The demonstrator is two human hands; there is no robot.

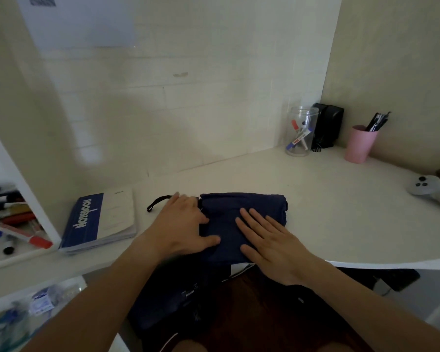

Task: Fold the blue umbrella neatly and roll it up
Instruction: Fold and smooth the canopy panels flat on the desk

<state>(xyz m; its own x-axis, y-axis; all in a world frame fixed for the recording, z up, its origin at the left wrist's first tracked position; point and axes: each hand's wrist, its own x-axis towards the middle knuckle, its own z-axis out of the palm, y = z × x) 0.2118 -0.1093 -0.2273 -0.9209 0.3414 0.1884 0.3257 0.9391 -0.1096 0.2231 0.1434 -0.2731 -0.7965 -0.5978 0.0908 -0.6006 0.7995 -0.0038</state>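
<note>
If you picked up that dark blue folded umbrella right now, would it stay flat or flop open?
The dark blue folded umbrella would probably flop: its thin cloth sags over the white desk edge. Both hands, left hand and right hand, press it flat, so the folds likely spring loose. It looks light.

Your left hand [182, 223] covers the handle end of the dark blue fabric umbrella [241, 217], so you see only the black wrist strap [158, 202] looping out beyond it. Your flat right hand [269, 243] hides part of the cloth's near side, and the fabric drops out of sight below the edge of the white desk [341, 212]. At the right edge, the pale grey handheld controller [428, 190] is cut off. At the lower left, the clear plastic packets [42, 302] are too blurred to identify. The markers in the transparent plastic jar [300, 130] carry labels too small to read.
</note>
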